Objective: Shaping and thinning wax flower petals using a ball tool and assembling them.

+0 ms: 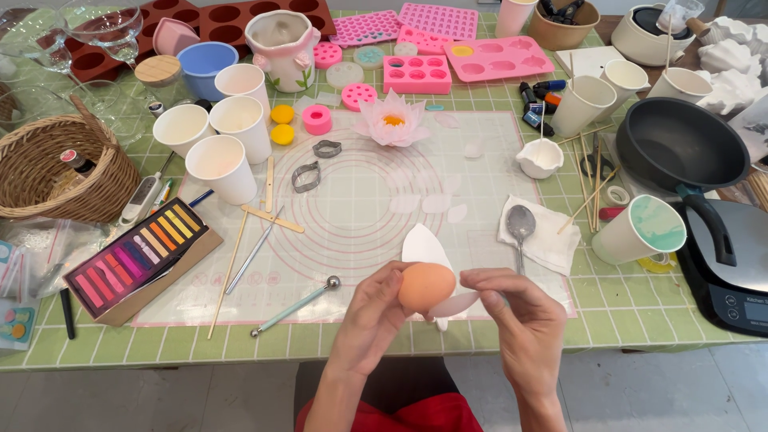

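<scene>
The table (pixel 640 320) under its green checked cloth carried a pale mat (pixel 352 208) with ringed circles, a black pan (pixel 680 144) on your right and a wicker basket (pixel 48 176) on your left. A pink flower (pixel 393 120) sat at the mat's far edge. Just above the mat's near edge, your left hand (pixel 372 308) was curled around an orange egg (pixel 426 286). Your right hand (pixel 512 308) pinched a thin white petal (pixel 458 304) against the egg's underside.

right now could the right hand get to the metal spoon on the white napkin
Probably yes. The spoon lies just beyond the right hand with bare mat between them, but that hand pinches a thin pale petal against the egg-shaped sponge, so it would need to let go first.
</scene>
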